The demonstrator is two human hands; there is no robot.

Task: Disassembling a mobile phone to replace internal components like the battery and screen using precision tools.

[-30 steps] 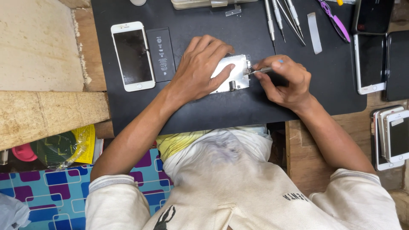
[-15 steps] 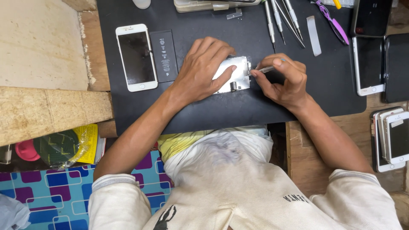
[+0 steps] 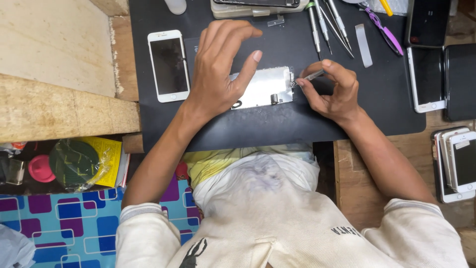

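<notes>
A silver phone screen panel (image 3: 264,87) lies back side up on the black work mat (image 3: 277,126). My left hand (image 3: 218,69) presses flat on its left part, fingers spread, thumb along the top edge. My right hand (image 3: 331,92) pinches a thin metal tool (image 3: 312,76) whose tip touches the panel's right edge. A flat black battery (image 3: 192,47) lies under my left fingers, partly hidden.
A white phone (image 3: 168,65) lies face up on the mat's left. Screwdrivers and tweezers (image 3: 325,25) lie at the top, purple-handled tool (image 3: 384,32) beside them. Several phones (image 3: 431,59) sit at the right, more stacked (image 3: 458,161) lower right. Wooden boards (image 3: 54,106) at left.
The view has shifted slightly. My left hand has loosened and spread over the panel; my right hand keeps the tool at the panel's right edge.
</notes>
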